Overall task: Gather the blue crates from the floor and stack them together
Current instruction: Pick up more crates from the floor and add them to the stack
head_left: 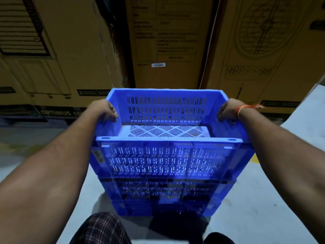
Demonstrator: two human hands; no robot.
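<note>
A blue slotted crate (167, 155) is in front of me at mid-frame, held by both side rims. My left hand (105, 110) grips its left rim, fingers curled over the edge. My right hand (226, 110), with an orange thread at the wrist, grips the right rim the same way. Directly beneath it sits a second blue crate (167, 194) on the grey floor, and the upper crate lines up over it. Both crates look empty; the contact between them is blurred.
Tall brown cardboard boxes (167, 50) stand as a wall just behind the crates. Grey floor (263, 208) spreads to the right and left. A yellow floor mark (255, 160) shows at the crate's right. My checked trouser leg (102, 229) is at the bottom.
</note>
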